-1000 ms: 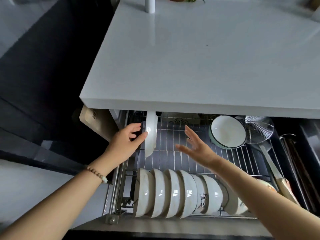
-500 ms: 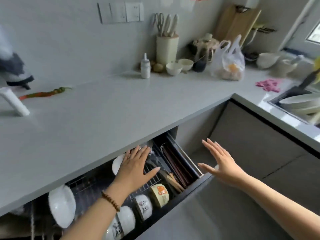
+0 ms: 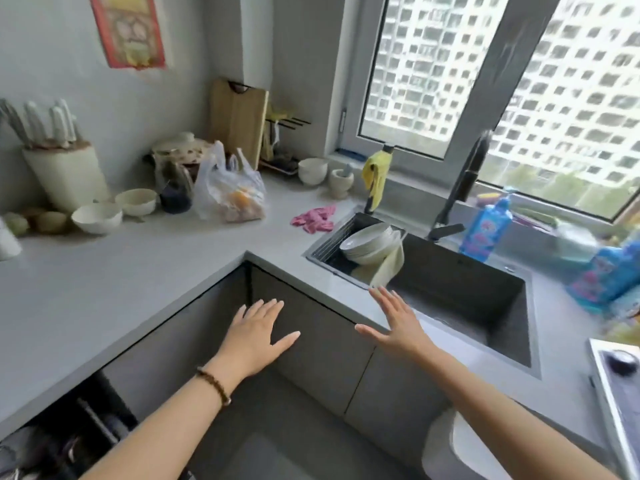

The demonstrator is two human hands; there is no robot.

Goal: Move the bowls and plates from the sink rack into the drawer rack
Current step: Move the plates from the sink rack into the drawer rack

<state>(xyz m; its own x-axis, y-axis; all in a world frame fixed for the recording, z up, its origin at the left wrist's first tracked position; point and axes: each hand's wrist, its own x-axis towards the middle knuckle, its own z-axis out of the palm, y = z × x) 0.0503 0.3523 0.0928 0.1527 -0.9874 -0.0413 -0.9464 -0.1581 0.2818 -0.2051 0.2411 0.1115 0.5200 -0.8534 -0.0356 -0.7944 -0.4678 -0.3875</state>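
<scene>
Both hands are spread wide and hold nothing: the left hand [image 3: 256,336], with a dark beaded bracelet [image 3: 214,385] at its wrist, hovers in front of the grey cabinet doors [image 3: 322,348], and the right hand [image 3: 398,323] hovers over the front edge of the pale grey surface [image 3: 145,268], just short of the dark rectangular sink [image 3: 460,289]. Well beyond the fingertips, a stack of white plates and bowls [image 3: 370,244] leans in the metal sink rack [image 3: 323,249] at the sink's left end; how many pieces it holds is hard to make out, and a pale cloth [image 3: 389,266] draped beside it hides its lower edge. Only a dark corner of the open drawer rack [image 3: 69,438] shows at the lower left, cut off by the frame, its contents too dim to tell. A black tap [image 3: 464,188] stands behind the sink.
</scene>
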